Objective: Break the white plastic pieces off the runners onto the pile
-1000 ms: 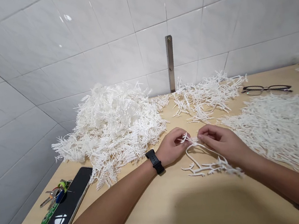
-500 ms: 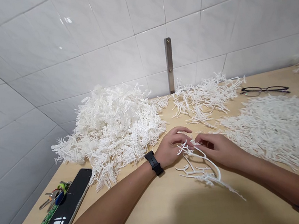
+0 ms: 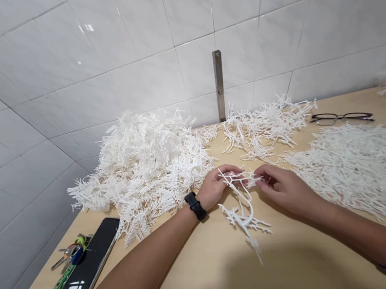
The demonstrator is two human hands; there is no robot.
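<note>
A white, branching, twig-like piece [image 3: 244, 219], plastic by its look, hangs above the table between my hands. My left hand [image 3: 218, 187] is closed on its upper part, the fingertips partly hidden behind the thin branches. My right hand [image 3: 281, 186] pinches the thin tips at the piece's right end, thumb against fingers. The lower branches dangle below both hands. Just beyond my hands lies a loose cluster of similar white branched pieces [image 3: 267, 122].
A tall heap of white branched pieces [image 3: 154, 156] stands at the left, and a flat spread of thin white pieces [image 3: 363, 170] lies right. Eyeglasses [image 3: 342, 117] rest at the back right. A phone [image 3: 90, 260] and keys [image 3: 72, 253] lie front left. A tiled wall [image 3: 144, 29] rises behind.
The dangling branches have swung left and turned. My right hand has moved slightly right and up, opening a wider gap between the hands, with thin tips stretching across it.
</note>
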